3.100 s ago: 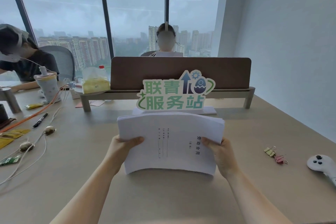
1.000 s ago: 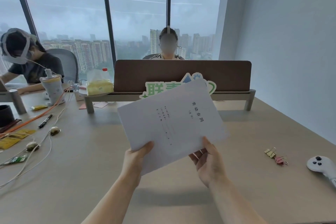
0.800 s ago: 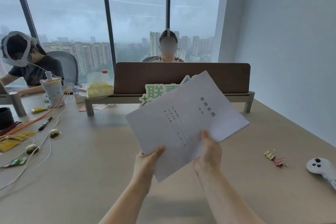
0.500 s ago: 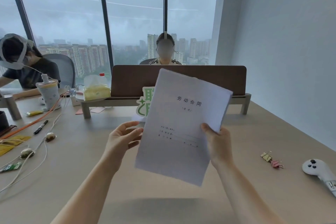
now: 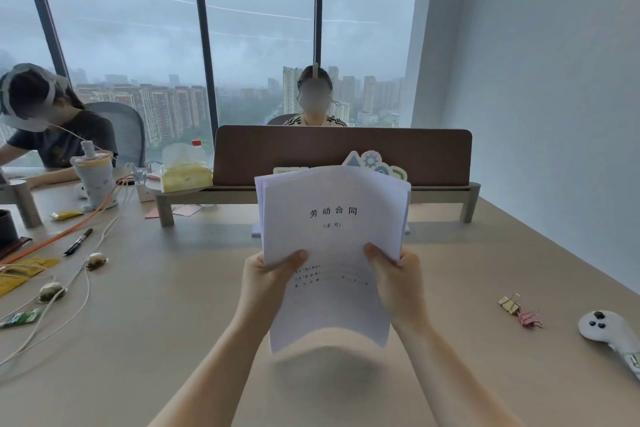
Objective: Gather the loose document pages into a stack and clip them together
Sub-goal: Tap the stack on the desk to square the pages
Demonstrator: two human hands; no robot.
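Observation:
A stack of white document pages (image 5: pixel 332 218) with printed Chinese characters on the top sheet stands upright in portrait above the beige table (image 5: pixel 173 305). My left hand (image 5: pixel 268 282) grips its left edge, thumb on the front sheet. My right hand (image 5: pixel 396 282) grips the right edge the same way. The top edges of the sheets are slightly fanned and the lower edge curves toward me. Two binder clips, one yellow (image 5: pixel 509 303) and one pink (image 5: pixel 530 318), lie on the table to the right, apart from both hands.
A white controller (image 5: pixel 611 331) lies at the far right. A brown divider (image 5: pixel 343 154) and a colourful sign (image 5: pixel 372 163) stand behind the pages. Cables, a black pen (image 5: pixel 78 241), yellow packets and a tissue pack (image 5: pixel 185 175) are at the left. Two people sit beyond.
The stack has turned from landscape through a tilt to upright portrait. My left hand, off the pages half a second ago, again grips the left edge.

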